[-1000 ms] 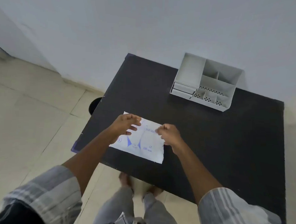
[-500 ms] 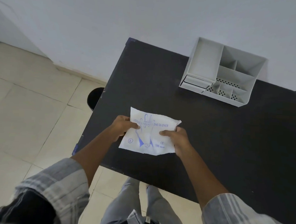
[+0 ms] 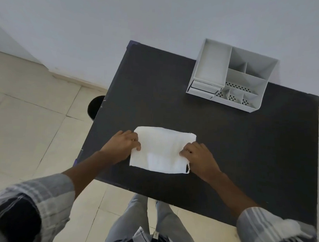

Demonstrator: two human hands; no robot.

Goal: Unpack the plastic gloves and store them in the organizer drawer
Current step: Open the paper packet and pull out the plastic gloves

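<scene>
1 glove packet (image 3: 163,150), plain side up, L hand (image 3: 124,146) + R hand (image 3: 199,156) pinching its side edges | 1 organizer (image 3: 232,76) | black table (image 3: 244,142) | tile floor (image 3: 29,107), white wall (image 3: 122,20)

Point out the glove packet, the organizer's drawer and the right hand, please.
glove packet (image 3: 161,148): head view, middle of its blank white face.
organizer drawer (image 3: 204,87): head view, closed drawer front.
right hand (image 3: 199,156): head view, back of hand.
</scene>
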